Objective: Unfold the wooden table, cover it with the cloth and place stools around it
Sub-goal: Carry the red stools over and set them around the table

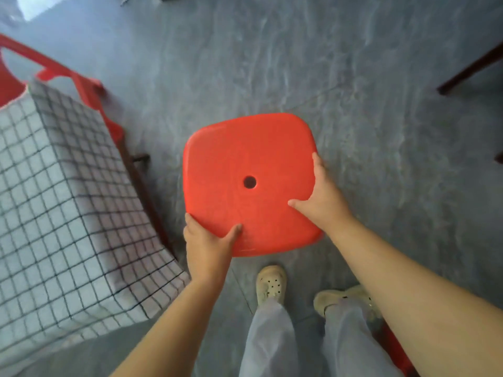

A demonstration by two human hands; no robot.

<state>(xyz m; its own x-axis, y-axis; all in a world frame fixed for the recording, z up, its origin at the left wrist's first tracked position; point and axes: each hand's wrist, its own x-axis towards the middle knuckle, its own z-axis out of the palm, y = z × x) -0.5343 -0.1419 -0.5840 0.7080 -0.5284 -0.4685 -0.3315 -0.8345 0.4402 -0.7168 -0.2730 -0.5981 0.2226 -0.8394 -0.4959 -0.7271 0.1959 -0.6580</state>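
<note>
Fingers (317,164) of both hands clamp the stool (245,159) by its rim, thumbs on top: left hand (206,248) at its 7 o'clock corner, right hand (322,197) at 3. It's dead centre, with the table (148,202) at 9, cloth (54,186) already on. So I'm placing stools, and next I'd set it square against the table. Count: one table, one cloth, two stools for sure, the second stool (81,83) at 10. The red sliver (394,346) at 5 is maybe a third.
</note>
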